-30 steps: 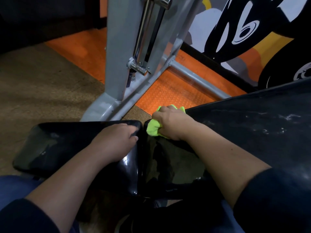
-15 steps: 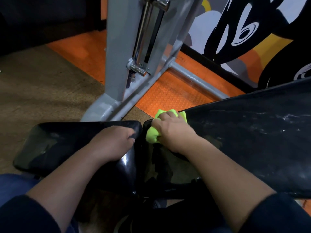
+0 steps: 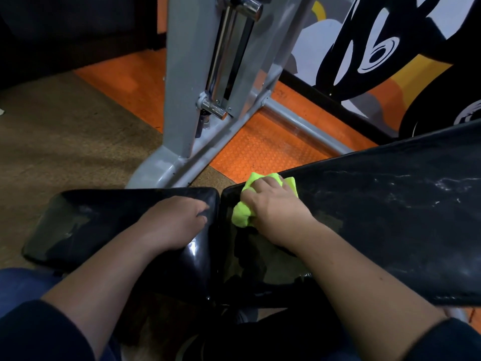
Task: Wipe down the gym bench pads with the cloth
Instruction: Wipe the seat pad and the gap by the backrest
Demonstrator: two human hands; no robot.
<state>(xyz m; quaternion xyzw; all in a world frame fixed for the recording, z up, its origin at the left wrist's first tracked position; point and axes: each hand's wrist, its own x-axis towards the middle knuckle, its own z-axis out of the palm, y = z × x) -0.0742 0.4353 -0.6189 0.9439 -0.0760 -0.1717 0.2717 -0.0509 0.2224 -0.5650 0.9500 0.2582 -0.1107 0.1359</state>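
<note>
Two black glossy bench pads lie side by side with a narrow gap between them. My left hand (image 3: pixel 173 222) rests on the seat pad (image 3: pixel 78 230) near its right edge, fingers curled over the far corner. My right hand (image 3: pixel 276 209) grips a bunched lime-green cloth (image 3: pixel 242 217) and presses it on the near-left corner of the long back pad (image 3: pixel 390 217), which rises to the right and shows pale smears.
A grey steel machine frame (image 3: pixel 187 100) with a chrome rod (image 3: pixel 229 48) stands just beyond the pads. Orange studded floor mat (image 3: pixel 265 152) and brown carpet (image 3: pixel 65 131) lie around it. A painted wall panel (image 3: pixel 377 48) runs along the back right.
My right hand has slid the cloth a little to the right along the back pad's far edge. My left hand has stayed on the seat pad.
</note>
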